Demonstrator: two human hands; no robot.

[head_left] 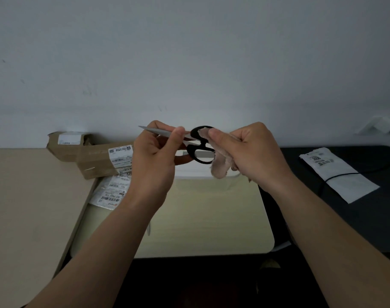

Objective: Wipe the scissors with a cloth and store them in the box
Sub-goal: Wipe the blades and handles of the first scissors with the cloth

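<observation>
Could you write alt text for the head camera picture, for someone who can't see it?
A person's left hand pinches black-handled scissors by the blades while the right hand presses a beige cloth against the handles. Labelled cardboard parcels lie behind.

Dim, flat, cool light turns the plain white wall (189,52) grey-blue, darker toward the corners. The pale cream desk (211,218) is brightest; below its near edge all sinks to black. The black-handled steel scissors (193,151) lose handle detail, and the beige fluffy cloth (220,163) looks soft-edged. Wide-angle bending curves the desk's edges; printed white labels (120,161) blur.
</observation>
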